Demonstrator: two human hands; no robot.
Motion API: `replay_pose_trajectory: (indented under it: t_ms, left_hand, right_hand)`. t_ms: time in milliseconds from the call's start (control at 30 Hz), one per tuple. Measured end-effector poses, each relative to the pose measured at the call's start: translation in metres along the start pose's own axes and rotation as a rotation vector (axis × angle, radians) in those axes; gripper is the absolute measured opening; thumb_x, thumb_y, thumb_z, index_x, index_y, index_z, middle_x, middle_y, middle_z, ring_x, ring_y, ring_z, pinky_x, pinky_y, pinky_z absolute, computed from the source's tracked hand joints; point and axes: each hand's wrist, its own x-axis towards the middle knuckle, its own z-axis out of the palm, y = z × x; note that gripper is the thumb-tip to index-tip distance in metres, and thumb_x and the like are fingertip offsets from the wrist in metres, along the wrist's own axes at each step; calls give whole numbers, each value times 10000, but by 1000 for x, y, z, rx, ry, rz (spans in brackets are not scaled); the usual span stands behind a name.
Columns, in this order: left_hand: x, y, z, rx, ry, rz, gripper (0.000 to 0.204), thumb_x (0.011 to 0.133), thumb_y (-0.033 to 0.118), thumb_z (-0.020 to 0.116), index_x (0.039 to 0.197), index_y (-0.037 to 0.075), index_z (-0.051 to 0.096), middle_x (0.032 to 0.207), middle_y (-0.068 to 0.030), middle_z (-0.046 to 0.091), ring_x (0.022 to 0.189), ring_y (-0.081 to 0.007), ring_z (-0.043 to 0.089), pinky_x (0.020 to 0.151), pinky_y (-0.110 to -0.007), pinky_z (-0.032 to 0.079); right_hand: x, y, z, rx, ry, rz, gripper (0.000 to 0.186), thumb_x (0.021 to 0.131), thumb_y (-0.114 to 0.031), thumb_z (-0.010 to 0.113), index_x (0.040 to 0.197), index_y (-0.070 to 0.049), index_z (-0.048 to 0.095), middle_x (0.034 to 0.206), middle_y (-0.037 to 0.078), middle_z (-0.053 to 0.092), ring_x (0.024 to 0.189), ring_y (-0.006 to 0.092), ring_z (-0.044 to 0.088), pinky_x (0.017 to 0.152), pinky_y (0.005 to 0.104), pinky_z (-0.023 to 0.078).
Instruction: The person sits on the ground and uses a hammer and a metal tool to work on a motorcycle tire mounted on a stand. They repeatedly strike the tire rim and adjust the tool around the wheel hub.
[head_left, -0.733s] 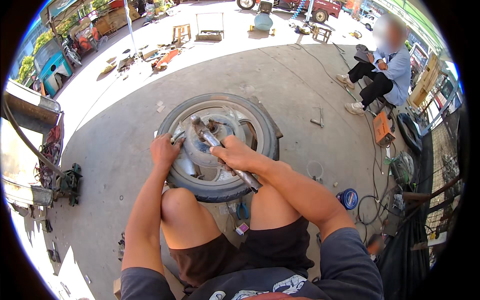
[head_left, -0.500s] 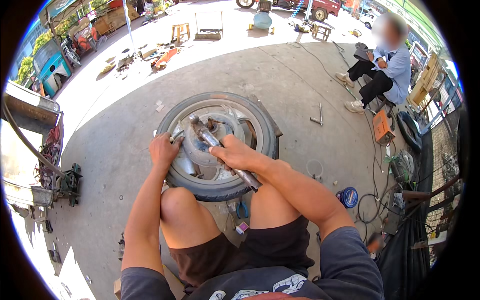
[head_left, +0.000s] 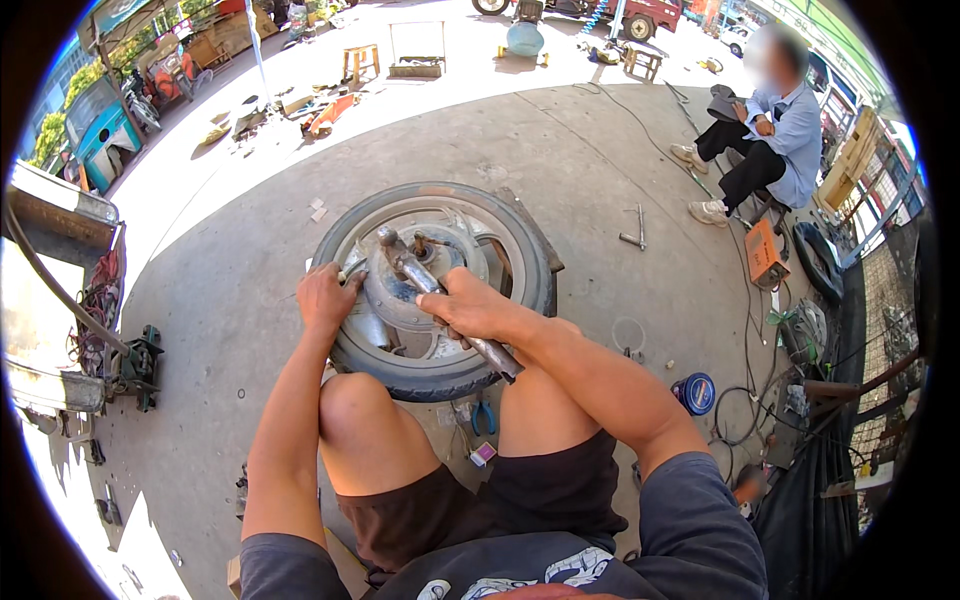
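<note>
A wheel with a black tyre (head_left: 430, 385) and a grey metal rim lies flat in front of my knees. My right hand (head_left: 472, 305) is wrapped round the thick metal handle of a hammer (head_left: 405, 262), which slants across the hub (head_left: 400, 308). Its rounded end is beside the axle (head_left: 423, 248). On the wheel's left side, my left hand (head_left: 330, 297) is closed on a short metal piece (head_left: 352, 270) over the rim; its exact kind is unclear. A silvery metal part (head_left: 370, 328) shows in the wheel opening below this hand.
Between my knees lie blue-handled pliers (head_left: 484, 418) and a small box (head_left: 483, 455). A blue-lidded tub (head_left: 695, 394) stands right, near cables and an orange machine (head_left: 767, 255). A T-shaped wrench (head_left: 636, 232) lies beyond. A seated person (head_left: 785, 130) is far right.
Both hands keep their grips and places almost unchanged. The wheel and tool appear shifted very slightly in the picture.
</note>
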Motion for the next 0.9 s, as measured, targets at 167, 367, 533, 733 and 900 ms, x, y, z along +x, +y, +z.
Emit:
replay_pose_trajectory:
  t_ms: [167, 367, 533, 733, 900]
  left_hand:
    - [-5, 0, -4, 9, 0, 4, 426, 815, 449, 782, 820, 32, 696, 865, -189, 714, 913, -381, 671, 820, -482, 500]
    - [-11, -5, -4, 14, 1, 16, 442, 826, 455, 770, 821, 19, 696, 853, -195, 714, 917, -380, 669, 819, -485, 499]
    - [-1, -16, 3, -8, 11, 24, 447, 825, 459, 770, 837, 16, 707, 869, -188, 721, 921, -378, 669, 823, -476, 503]
    - [1, -40, 18, -29, 11, 42, 450, 829, 472, 755, 830, 26, 698, 913, -175, 722, 965, -375, 663, 829, -487, 505]
    - [-1, -51, 26, -21, 6, 27, 443, 819, 469, 775, 853, 30, 719, 909, -151, 729, 956, -351, 670, 828, -464, 499]
  right_hand:
    - [-5, -4, 0, -1, -17, 13, 372, 940, -267, 633, 746, 45, 574, 607, 99, 579, 484, 194, 571, 452, 368, 463]
    - [-7, -6, 6, 38, -50, 16, 348, 948, -270, 650, 770, 18, 566, 633, 72, 568, 499, 154, 555, 435, 343, 465]
    - [10, -2, 5, 111, -89, 14, 342, 956, -293, 667, 821, 6, 573, 675, 32, 553, 480, 102, 526, 397, 304, 454]
    - [12, -8, 13, 278, 20, -40, 299, 933, -285, 691, 838, -24, 583, 684, 18, 547, 484, 90, 506, 409, 282, 417]
    - [18, -10, 12, 336, 166, -79, 272, 940, -268, 681, 861, -26, 586, 693, 13, 559, 492, 77, 509, 414, 263, 429]
